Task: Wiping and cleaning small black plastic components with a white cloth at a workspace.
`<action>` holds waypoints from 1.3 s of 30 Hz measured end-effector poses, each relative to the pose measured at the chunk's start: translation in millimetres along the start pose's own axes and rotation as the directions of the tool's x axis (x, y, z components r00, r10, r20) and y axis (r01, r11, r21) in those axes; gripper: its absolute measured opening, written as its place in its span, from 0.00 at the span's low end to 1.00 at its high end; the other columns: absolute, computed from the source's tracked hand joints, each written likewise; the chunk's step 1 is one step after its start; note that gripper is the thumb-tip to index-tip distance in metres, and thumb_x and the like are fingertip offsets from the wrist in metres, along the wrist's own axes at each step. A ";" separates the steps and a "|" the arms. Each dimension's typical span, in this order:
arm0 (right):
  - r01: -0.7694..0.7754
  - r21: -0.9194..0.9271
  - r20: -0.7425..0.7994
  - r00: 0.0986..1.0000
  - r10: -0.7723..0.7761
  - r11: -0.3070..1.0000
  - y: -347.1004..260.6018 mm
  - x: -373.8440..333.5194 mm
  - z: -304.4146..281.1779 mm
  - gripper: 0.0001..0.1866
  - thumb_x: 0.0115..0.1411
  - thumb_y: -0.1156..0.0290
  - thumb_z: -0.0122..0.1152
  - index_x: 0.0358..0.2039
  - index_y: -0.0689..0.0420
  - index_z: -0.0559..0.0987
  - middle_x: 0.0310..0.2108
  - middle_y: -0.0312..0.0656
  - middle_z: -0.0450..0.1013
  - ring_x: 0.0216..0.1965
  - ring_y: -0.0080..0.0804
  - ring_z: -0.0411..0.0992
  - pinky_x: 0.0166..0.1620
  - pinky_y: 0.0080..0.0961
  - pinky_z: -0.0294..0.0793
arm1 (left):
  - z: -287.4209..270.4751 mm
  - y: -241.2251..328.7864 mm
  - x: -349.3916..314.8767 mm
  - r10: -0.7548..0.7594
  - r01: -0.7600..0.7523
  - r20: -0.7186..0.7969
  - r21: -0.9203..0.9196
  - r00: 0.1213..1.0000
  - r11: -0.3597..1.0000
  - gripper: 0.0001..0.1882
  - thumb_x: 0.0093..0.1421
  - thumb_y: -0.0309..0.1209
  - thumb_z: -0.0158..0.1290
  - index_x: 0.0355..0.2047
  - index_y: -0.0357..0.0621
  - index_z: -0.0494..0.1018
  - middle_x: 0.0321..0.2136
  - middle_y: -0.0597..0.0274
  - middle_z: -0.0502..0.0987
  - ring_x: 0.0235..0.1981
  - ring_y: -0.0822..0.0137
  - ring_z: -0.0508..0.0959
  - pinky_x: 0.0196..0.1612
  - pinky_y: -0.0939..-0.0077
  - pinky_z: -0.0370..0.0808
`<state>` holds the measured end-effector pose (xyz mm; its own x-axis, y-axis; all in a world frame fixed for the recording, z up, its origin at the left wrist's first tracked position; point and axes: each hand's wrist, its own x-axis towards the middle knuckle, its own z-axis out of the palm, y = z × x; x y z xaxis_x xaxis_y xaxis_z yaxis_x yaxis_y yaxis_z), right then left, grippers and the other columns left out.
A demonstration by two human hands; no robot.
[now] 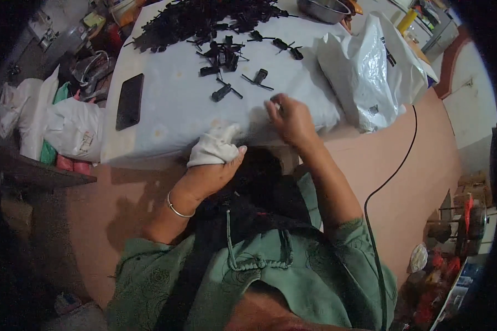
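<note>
My left hand [210, 175] is closed around a crumpled white cloth [212, 146] at the table's near edge. The cloth hides most of its fingers; only the thumb shows along the side. To its right, my right hand [294, 118] hovers by the same edge with fingers curled in, and whatever they may hold cannot be made out. Just beyond the hands lie two small black plastic parts with thin arms, one nearer [223, 91] and one to the right [258, 78]. Farther back, a large heap of similar black parts [199, 22] covers the table's far side.
A black phone [130, 102] lies on the white-covered table [165, 110] at left. A white plastic bag [364, 71] stands at the right edge, a metal bowl [324, 9] behind it. Filled bags [74, 127] sit at left. A black cable [395, 174] runs along my right side.
</note>
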<state>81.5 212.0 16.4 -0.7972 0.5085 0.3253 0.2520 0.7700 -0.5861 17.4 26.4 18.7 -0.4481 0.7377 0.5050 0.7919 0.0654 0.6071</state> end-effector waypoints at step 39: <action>0.018 0.475 0.299 0.937 -0.181 0.880 -45.3 -52.8 -10.6 0.15 0.61 0.66 0.44 0.23 0.62 0.70 0.17 0.29 0.63 0.24 0.15 0.58 0.26 0.19 0.61 | 2.8 17.6 -6.8 -0.299 0.283 0.029 -0.419 0.954 0.863 0.13 0.51 0.24 0.49 0.38 0.36 0.66 0.26 0.63 0.71 0.25 0.73 0.71 0.29 0.79 0.71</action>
<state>118.0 154.4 33.6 -0.9566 0.2218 0.1889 -0.0536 0.5034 -0.8624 35.6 24.4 24.2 -0.6523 0.7033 0.2826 0.3829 -0.0159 0.9236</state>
